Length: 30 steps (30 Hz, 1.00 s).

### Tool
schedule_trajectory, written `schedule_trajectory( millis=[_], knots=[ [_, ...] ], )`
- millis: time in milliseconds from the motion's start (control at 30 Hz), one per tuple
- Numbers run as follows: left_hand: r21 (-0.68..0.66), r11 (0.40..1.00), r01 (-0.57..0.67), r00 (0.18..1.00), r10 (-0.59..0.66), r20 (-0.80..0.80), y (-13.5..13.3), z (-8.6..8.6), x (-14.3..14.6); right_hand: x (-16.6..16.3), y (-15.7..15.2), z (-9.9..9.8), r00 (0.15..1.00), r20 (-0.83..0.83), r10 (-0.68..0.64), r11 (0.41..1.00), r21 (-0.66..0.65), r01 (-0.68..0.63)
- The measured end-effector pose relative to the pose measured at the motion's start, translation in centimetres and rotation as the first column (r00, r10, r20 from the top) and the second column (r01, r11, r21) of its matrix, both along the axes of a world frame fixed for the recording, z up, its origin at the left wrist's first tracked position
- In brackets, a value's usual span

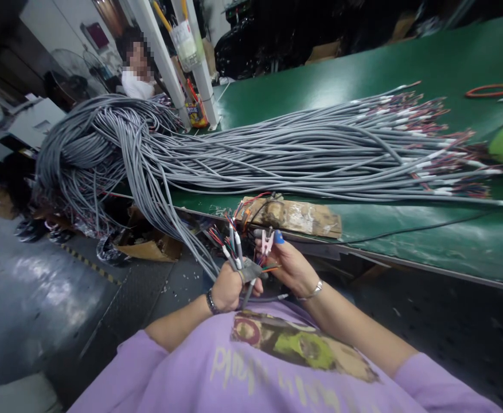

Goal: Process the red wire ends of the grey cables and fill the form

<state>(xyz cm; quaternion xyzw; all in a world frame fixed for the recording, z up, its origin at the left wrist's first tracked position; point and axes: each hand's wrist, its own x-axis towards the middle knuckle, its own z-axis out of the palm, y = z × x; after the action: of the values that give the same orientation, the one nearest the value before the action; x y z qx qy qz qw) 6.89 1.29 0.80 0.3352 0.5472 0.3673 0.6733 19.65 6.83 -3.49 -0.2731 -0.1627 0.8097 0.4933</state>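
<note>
My left hand [227, 287] is closed around several grey cables [198, 252] in front of my body, a grey wrapping on its thumb. Above the fist, white-sleeved cable ends [237, 242] stick up with thin coloured wires fanned out. Close beside it, my right hand [295, 268] pinches a small pale pink clip [267, 243] with its thumb and fingers. Something blue [279, 237] covers one fingertip of that hand. Thin orange and green wires [272, 268] point from the left thumb toward the right palm.
A long bundle of grey cables [277, 152] lies across the green table [427, 235], hanging over its left end. At the near edge sits a taped cardboard piece [298, 217]. A white post [199, 86] rises behind; a person [137, 83] is at the far left.
</note>
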Motion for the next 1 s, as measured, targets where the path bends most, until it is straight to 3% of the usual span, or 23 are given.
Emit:
schedule_trajectory(
  millis=[233, 467, 867, 1000],
  knots=[
    [-0.021, 0.999, 0.027, 1.0, -0.027, 0.012, 0.03, -0.72, 0.0, -0.1, -0.17, 0.29, 1.0, 0.003, -0.027, 1.0, 0.012, 0.027],
    [-0.037, 0.999, 0.0, 1.0, 0.0, 0.015, 0.11, -0.32, 0.06, -0.17, -0.17, 0.4, 0.999, 0.008, -0.031, 0.999, 0.022, 0.031],
    [0.087, 0.996, 0.0, 0.999, 0.004, -0.047, -0.33, 0.13, 0.16, -0.05, -0.28, 0.24, 1.0, 0.009, 0.01, 1.0, 0.029, -0.01],
    [0.181, 0.982, 0.058, 0.992, -0.037, -0.119, -0.47, -0.06, 0.1, 0.04, -0.24, 0.19, 1.0, 0.001, 0.008, 1.0, 0.014, -0.008]
  ],
)
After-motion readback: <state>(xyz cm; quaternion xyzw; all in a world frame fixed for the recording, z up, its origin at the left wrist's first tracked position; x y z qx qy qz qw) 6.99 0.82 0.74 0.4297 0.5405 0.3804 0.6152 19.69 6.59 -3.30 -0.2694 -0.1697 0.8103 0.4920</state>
